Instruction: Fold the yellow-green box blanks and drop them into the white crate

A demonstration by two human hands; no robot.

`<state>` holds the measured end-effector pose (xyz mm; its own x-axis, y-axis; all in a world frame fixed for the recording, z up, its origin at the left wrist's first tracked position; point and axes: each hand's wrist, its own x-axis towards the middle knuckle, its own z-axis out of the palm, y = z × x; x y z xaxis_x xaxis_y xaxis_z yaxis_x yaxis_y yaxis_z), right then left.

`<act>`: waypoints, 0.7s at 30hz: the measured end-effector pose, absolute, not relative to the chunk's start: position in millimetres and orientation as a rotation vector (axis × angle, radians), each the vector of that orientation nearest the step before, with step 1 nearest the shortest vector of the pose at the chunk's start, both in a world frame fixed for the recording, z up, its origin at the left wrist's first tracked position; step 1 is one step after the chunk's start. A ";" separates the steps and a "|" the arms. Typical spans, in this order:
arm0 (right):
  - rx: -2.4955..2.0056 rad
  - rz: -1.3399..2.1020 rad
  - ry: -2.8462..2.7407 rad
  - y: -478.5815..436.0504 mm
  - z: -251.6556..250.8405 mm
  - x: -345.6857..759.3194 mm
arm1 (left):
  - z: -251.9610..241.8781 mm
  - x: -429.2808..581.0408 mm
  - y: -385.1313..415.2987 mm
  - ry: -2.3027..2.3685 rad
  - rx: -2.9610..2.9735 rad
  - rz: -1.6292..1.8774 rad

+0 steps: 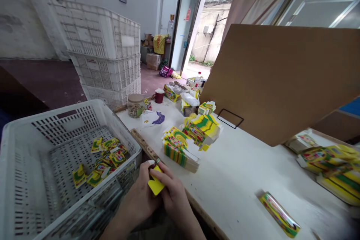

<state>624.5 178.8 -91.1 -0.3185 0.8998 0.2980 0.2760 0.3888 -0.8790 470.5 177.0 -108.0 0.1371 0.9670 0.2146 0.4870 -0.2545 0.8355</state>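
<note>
My left hand (142, 189) and my right hand (172, 185) meet at the table's near edge, closed around a small yellow carton (156, 185). Its yellow flap sticks out towards me between the hands; the rest is mostly hidden by fingers. Just beyond them on the white table (233, 180) is a stack of flat yellow-and-green cartons (180, 148). A second fanned stack of cartons (204, 129) leans behind it. To the left, a white plastic crate (30, 127) holds several small yellow-green packs (109, 155) in a loose heap.
A large brown cardboard sheet (281, 82) stands at the table's right. Near it lie a long colourful pack (279, 213) and more carton stacks (337, 168). A jar (135, 105) and a dark red mug (159, 96) stand at the far left. Stacked white crates (104, 45) rise behind.
</note>
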 end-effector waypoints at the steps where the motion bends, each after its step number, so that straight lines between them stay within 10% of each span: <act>1: -1.070 0.894 -1.764 180.6 -92.4 625.9 | -108.6 469.6 177.3 1.448 1.827 1.032; 21: -1.280 0.693 -1.690 215.5 -82.5 648.5 | -95.8 433.2 192.2 1.868 1.754 1.131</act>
